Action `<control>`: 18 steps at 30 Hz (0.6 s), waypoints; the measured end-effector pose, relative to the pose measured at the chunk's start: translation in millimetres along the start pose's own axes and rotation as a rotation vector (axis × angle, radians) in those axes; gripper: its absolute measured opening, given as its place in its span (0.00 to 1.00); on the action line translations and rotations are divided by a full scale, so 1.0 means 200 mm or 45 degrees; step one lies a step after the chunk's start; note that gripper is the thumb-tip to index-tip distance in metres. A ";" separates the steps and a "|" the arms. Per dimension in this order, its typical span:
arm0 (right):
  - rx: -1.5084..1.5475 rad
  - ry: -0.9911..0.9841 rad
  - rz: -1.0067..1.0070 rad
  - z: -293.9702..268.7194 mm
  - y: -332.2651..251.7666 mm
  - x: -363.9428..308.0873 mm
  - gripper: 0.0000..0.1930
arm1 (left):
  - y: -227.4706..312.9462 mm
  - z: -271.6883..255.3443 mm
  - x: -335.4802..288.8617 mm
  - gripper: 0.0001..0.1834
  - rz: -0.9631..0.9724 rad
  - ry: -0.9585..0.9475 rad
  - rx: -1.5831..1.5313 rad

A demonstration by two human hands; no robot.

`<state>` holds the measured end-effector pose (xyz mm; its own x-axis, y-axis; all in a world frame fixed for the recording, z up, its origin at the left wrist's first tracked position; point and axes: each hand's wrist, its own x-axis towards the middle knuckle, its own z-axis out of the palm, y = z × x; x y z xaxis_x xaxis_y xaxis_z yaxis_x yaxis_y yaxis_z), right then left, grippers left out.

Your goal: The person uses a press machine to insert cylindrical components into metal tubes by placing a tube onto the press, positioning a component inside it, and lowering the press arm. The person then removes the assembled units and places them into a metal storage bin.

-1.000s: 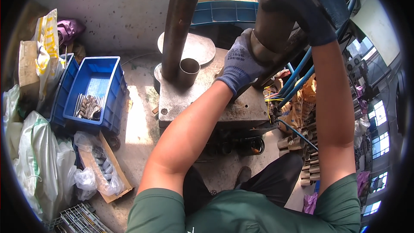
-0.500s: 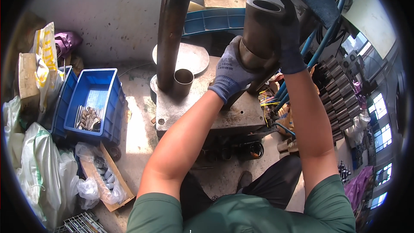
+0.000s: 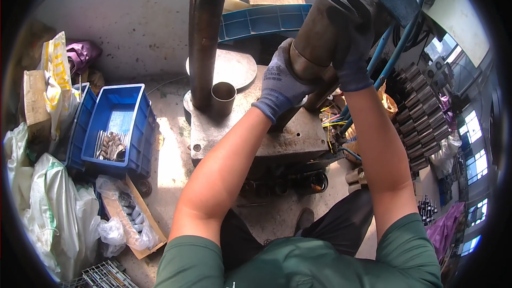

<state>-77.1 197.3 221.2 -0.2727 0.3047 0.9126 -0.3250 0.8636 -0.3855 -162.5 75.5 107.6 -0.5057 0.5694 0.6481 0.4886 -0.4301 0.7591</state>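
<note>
Both my hands wear grey-blue work gloves and are raised over a metal machine bed. A thick dark steel tube is between them, its open top end tilted to the right. My left hand is closed round a ring-like lower part just below a seam. Against the tube's right side lies my right hand, its fingers wrapped over the upper part and partly in shadow. A shorter steel sleeve stands upright on the bed, beside a tall dark column.
To the left are a blue crate with small metal parts, white sacks and a cardboard box of grey pieces. Many steel tubes are stacked at right. Blue hoses run near my right hand.
The tube has tilted further, its top leaning right, while both hands keep hold of it. My view has shifted slightly.
</note>
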 end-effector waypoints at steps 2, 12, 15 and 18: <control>0.132 0.041 0.082 0.03 -0.01 0.00 0.29 | -0.01 -0.02 0.00 0.57 0.044 0.005 -0.018; -0.157 -0.068 0.266 -0.05 -0.03 0.01 0.24 | -0.05 0.02 0.00 0.58 0.040 -0.022 0.032; -0.178 -0.247 0.328 -0.16 0.03 0.06 0.25 | -0.04 0.02 0.00 0.58 0.017 -0.040 0.008; -0.087 -0.477 0.562 -0.15 -0.14 0.14 0.25 | -0.05 -0.02 0.01 0.57 0.062 -0.007 0.006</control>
<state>-49.1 193.5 260.6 -0.6747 0.4894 0.5525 -0.0522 0.7151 -0.6971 -171.5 77.2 101.1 -0.4774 0.5517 0.6839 0.5157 -0.4543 0.7264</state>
